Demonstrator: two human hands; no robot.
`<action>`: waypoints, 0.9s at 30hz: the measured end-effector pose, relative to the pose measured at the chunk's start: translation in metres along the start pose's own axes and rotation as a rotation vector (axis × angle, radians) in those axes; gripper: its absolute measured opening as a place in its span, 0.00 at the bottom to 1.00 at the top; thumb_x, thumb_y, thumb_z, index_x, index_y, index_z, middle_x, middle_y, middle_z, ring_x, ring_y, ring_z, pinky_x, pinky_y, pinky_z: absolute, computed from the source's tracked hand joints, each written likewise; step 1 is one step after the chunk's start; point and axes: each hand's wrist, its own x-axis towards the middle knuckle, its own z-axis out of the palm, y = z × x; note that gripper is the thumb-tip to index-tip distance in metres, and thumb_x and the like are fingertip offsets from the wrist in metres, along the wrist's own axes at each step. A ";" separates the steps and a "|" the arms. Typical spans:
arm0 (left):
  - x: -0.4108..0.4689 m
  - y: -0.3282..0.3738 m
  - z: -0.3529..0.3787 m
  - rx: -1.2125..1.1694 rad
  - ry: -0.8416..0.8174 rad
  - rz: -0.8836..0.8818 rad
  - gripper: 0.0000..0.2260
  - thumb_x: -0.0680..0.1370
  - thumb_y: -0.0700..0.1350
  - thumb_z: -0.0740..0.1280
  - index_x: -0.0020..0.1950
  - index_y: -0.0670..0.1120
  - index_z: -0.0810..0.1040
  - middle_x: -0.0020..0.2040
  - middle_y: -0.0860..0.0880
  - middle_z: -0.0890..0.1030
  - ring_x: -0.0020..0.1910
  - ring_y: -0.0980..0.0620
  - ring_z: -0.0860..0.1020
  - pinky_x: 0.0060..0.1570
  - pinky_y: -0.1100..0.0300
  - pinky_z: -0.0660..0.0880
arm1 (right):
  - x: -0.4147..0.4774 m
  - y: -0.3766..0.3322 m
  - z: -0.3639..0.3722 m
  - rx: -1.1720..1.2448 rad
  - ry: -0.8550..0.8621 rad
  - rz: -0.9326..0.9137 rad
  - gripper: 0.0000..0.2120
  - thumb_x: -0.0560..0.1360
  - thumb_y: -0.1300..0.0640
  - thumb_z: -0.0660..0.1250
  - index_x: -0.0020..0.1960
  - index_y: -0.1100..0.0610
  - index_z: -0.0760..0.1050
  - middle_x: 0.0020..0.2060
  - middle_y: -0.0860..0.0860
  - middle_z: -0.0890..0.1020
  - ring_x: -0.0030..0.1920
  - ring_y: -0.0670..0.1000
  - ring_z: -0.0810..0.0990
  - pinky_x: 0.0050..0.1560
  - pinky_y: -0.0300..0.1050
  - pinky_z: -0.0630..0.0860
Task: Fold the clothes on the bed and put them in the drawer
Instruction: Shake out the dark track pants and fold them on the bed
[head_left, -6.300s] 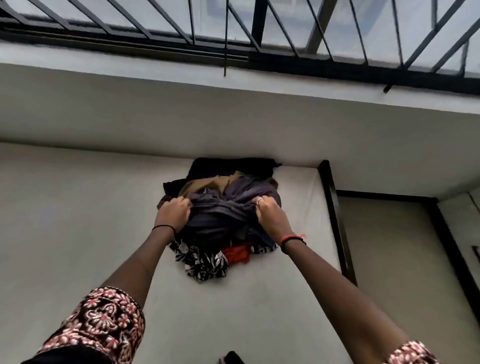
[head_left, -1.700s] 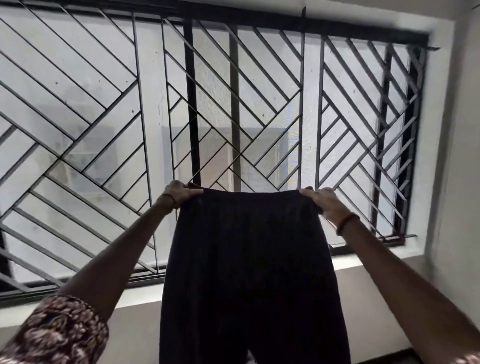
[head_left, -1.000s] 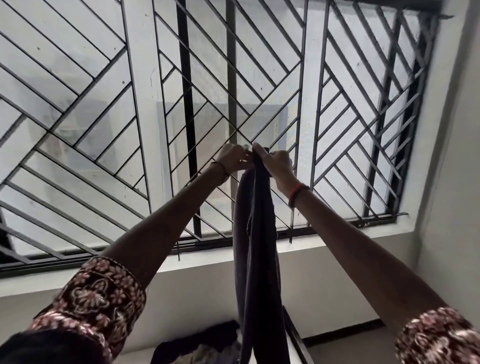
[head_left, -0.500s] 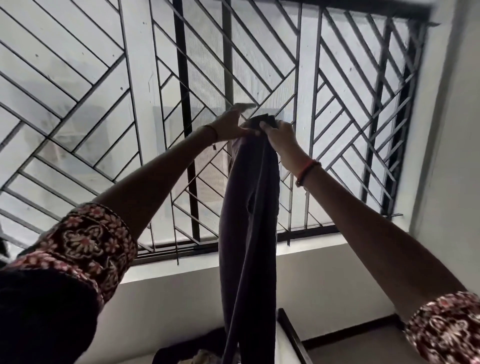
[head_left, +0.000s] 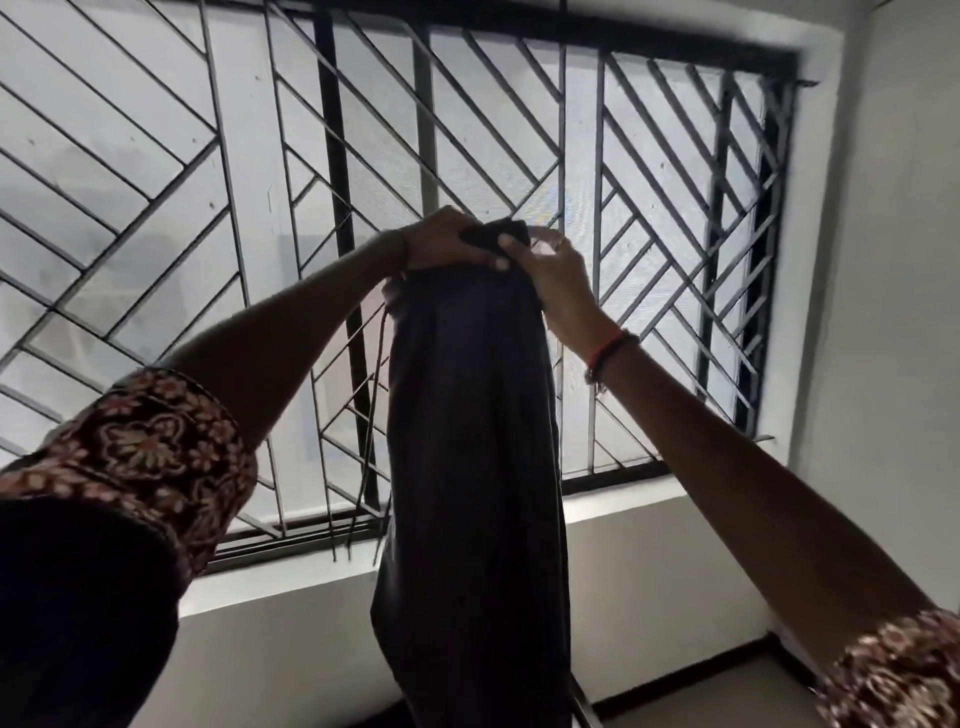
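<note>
Head view: a long dark purple-grey cloth garment (head_left: 472, 441), doubled lengthwise into a narrow hanging panel, is held up high in front of a window with a black diagonal-bar metal grille (head_left: 649, 156). The left hand (head_left: 441, 244) is curled over the top edge of the garment and grips it. The right hand (head_left: 550, 280) meets it there, thumb pressed across the same bunched edge, so both hands are clamped on the garment's top, touching each other. Thin dark drawstring cords (head_left: 369, 415) dangle from that edge on the left side, which suggests it is a waistband. The lower end of the garment drops out of the bottom of the picture. Neither the bed surface nor the drawer is in view.

This looks like the folding step on one piece, with the lengthwise half-fold made and held. The next move probably calls for lowering the garment, keeping the edges matched, and folding it across its length, with the cords tucked in so they do not trail.

No brand, label or writing can be read anywhere; the garment is backlit and dark.
</note>
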 end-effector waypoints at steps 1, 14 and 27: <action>-0.004 -0.004 0.007 -0.049 0.001 0.001 0.09 0.73 0.49 0.72 0.43 0.44 0.78 0.33 0.53 0.76 0.28 0.65 0.73 0.29 0.74 0.66 | -0.007 0.006 -0.006 0.000 -0.024 0.027 0.13 0.70 0.49 0.74 0.49 0.54 0.75 0.43 0.54 0.82 0.43 0.51 0.81 0.47 0.49 0.79; -0.022 -0.039 0.043 -0.182 0.048 -0.061 0.16 0.73 0.47 0.72 0.58 0.44 0.79 0.50 0.47 0.81 0.37 0.69 0.75 0.40 0.77 0.70 | -0.141 0.166 -0.087 -0.505 -0.444 0.326 0.10 0.72 0.71 0.66 0.50 0.61 0.79 0.39 0.50 0.81 0.41 0.45 0.79 0.40 0.35 0.75; -0.016 -0.031 0.033 -0.019 0.365 -0.204 0.30 0.63 0.69 0.66 0.57 0.52 0.80 0.54 0.49 0.82 0.59 0.49 0.76 0.55 0.57 0.63 | -0.167 0.206 -0.098 -0.083 -0.039 0.617 0.03 0.78 0.63 0.64 0.45 0.60 0.71 0.40 0.57 0.82 0.32 0.50 0.83 0.32 0.42 0.80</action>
